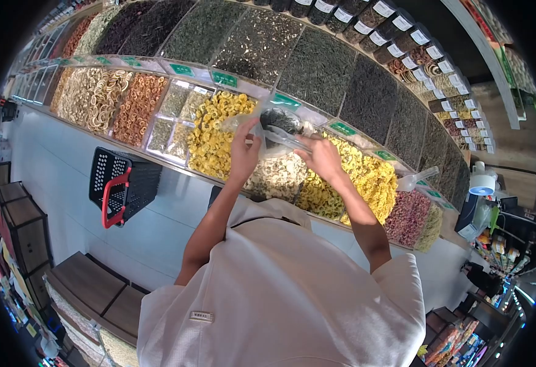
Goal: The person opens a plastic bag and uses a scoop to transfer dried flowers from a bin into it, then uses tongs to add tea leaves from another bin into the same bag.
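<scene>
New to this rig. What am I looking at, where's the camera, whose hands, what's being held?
There is no machine here: one fisheye camera sits on a person's head and looks down over their pale shirt, so the edges curve. Both bare hands are theirs. The left hand and the right hand hold a clear plastic bag with dark dried leaves in it, raised over a slanted counter of bulk bins. The bins hold dried goods: yellow flowers, dried fruit slices, dark teas. A black shopping basket with a red handle shows below the counter's edge.
</scene>
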Action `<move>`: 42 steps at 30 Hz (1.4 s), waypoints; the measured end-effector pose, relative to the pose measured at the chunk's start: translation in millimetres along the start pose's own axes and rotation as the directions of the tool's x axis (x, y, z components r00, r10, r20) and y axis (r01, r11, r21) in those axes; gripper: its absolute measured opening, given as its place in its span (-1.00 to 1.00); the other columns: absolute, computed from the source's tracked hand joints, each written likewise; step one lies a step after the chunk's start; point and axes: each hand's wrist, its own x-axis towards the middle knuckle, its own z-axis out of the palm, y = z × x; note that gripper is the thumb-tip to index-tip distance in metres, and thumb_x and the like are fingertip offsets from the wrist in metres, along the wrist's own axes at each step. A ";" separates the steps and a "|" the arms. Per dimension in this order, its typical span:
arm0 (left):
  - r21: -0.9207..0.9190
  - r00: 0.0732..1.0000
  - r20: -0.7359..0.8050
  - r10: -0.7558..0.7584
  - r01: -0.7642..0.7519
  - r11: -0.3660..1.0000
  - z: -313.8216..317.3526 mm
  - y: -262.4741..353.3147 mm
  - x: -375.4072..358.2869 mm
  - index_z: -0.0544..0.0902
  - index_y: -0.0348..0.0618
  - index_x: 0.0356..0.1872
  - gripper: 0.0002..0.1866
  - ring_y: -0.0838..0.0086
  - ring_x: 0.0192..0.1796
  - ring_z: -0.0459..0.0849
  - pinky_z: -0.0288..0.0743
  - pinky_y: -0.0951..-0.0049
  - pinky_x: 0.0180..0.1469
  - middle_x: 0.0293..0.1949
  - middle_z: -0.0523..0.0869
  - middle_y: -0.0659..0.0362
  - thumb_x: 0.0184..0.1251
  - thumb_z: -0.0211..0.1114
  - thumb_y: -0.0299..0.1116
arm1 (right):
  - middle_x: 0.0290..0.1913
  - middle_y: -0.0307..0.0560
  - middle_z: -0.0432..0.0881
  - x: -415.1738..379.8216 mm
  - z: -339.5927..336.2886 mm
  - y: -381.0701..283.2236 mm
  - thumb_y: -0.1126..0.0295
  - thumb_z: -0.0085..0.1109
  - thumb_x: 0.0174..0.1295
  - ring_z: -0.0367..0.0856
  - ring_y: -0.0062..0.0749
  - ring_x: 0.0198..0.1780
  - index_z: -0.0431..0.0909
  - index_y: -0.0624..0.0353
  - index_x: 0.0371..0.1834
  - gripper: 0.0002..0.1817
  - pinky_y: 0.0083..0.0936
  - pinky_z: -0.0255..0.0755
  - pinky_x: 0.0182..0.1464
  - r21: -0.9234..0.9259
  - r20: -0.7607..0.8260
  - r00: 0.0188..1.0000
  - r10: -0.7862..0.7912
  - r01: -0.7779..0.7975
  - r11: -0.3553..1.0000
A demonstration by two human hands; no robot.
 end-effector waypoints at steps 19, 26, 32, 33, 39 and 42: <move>-0.001 1.000 -0.025 0.015 -0.015 1.000 -5.8 -13.2 -2.9 0.59 -0.05 0.40 -0.47 0.54 -0.09 0.63 0.60 0.58 -0.17 0.38 0.54 0.14 0.42 0.21 -0.63 | -0.06 0.26 0.76 8.4 -134.5 68.7 0.00 0.47 0.28 0.82 0.04 -0.20 0.63 0.16 0.38 -0.32 -0.06 0.70 -0.09 -0.168 -0.426 0.883 0.200 -0.294 0.941; 0.035 1.000 -0.027 0.014 -0.013 0.999 -6.8 -14.4 -2.1 0.59 -0.05 0.40 -0.47 0.54 -0.08 0.63 0.59 0.58 -0.17 0.36 0.57 0.17 0.42 0.21 -0.64 | -0.02 0.42 0.75 47.7 -121.5 75.6 -0.09 0.28 0.43 0.74 0.24 0.11 0.63 0.21 0.35 -0.36 0.00 0.60 0.13 -0.063 -0.320 0.888 0.329 -0.367 0.928; 0.021 1.000 -0.006 -0.001 0.001 1.000 -6.3 -13.1 -2.4 0.59 -0.06 0.39 -0.47 0.54 -0.10 0.63 0.58 0.57 -0.16 0.35 0.58 0.18 0.42 0.21 -0.63 | -0.02 0.44 0.74 50.3 -111.1 47.7 -0.08 0.28 0.44 0.74 0.29 0.06 0.63 0.25 0.33 -0.36 0.03 0.61 0.10 -0.090 -0.361 0.907 0.218 -0.266 0.960; 0.021 1.000 -0.002 -0.003 0.003 1.000 -5.4 -12.9 -2.0 0.59 -0.06 0.39 -0.47 0.54 -0.10 0.63 0.58 0.57 -0.16 0.35 0.58 0.18 0.42 0.21 -0.63 | 0.00 0.43 0.74 50.7 -111.1 50.7 -0.09 0.28 0.42 0.74 0.30 0.07 0.63 0.24 0.34 -0.35 0.03 0.61 0.11 -0.079 -0.344 0.910 0.231 -0.273 0.959; 0.014 1.000 -0.021 -0.017 0.017 1.000 -10.8 -17.7 -0.6 0.59 -0.09 0.38 -0.47 0.52 -0.09 0.63 0.59 0.55 -0.14 0.35 0.59 0.17 0.40 0.22 -0.65 | 0.04 0.39 0.72 42.4 -129.7 60.9 -0.04 0.38 0.35 0.78 0.29 0.02 0.56 0.20 0.42 -0.30 0.01 0.68 0.03 -0.215 -0.407 0.892 0.199 -0.305 0.928; -0.002 1.000 -0.015 0.003 -0.003 1.000 -10.3 -20.8 1.5 0.59 -0.11 0.38 -0.47 0.51 -0.08 0.64 0.60 0.52 -0.11 0.35 0.59 0.15 0.39 0.22 -0.66 | 0.08 0.37 0.69 55.9 -141.1 76.9 -0.05 0.36 0.37 0.77 0.27 0.04 0.50 0.15 0.48 -0.28 0.02 0.68 0.05 -0.259 -0.394 0.892 0.224 -0.341 0.904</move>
